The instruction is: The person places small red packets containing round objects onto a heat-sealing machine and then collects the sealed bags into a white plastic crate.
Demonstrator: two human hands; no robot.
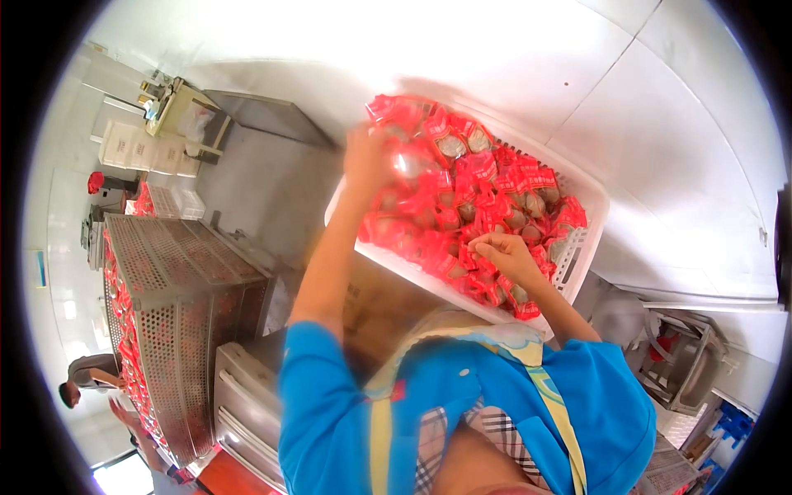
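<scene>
In front of me a white plastic crate (585, 247) holds a heap of red-and-clear plastic packets (473, 170), each with round greyish items inside; the packets bear writing. My left hand (365, 161), blurred, is at the crate's left side against the packets there. Whether its fingers grip one of them cannot be made out. Over the near part of the heap is my right hand (507, 253), with thumb and forefinger drawn together beside a red packet edge. It is unclear whether that edge is between the fingertips.
To the left stands a large perforated container (179, 297) filled with similar red packets. Two people (90, 377) are beyond it. A brown cardboard box (383, 297) lies below the crate. White wall panels (668, 124) rise behind, and a metal sink (687, 365) is at right.
</scene>
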